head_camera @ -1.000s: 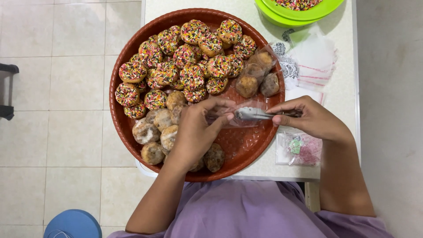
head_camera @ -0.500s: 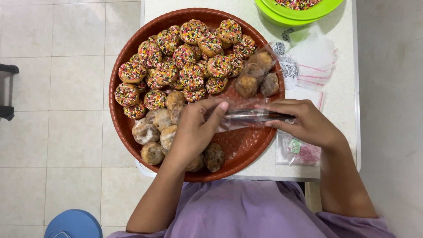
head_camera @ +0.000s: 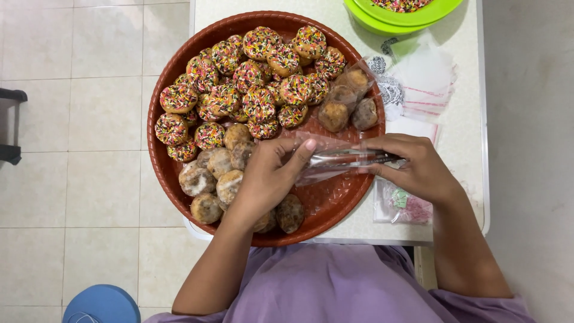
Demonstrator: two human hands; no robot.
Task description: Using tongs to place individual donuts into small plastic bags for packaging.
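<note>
A round, reddish-brown plastic tray (head_camera: 335, 203) with a woven, basket-like floor sits on a pale speckled table (head_camera: 460, 119). Heaped at its far side are small ring doughnuts (head_camera: 257, 78) crusted with multicoloured sprinkles, rough and grainy; nearer the person lie plain doughnuts (head_camera: 209, 179), dull brown and patchy with a whitish coating. Three more sit in glossy clear wrappers (head_camera: 350, 98) at the tray's right edge.

Over the tray's bare middle, both hands hold a thin, clear plastic bag (head_camera: 335, 164), crinkled and shiny, stretched flat between them. The left hand (head_camera: 269, 176) pinches its left end between thumb and curled fingers; the right hand (head_camera: 412, 164) grips the right end, where a dark strip runs along the bag. Whether anything is inside cannot be told.

A stack of empty clear bags (head_camera: 427, 75) lies on the table beyond the right hand, a small packet (head_camera: 403, 203) beneath it, and a green plastic bowl (head_camera: 382, 18) of sprinkles at the far edge.
</note>
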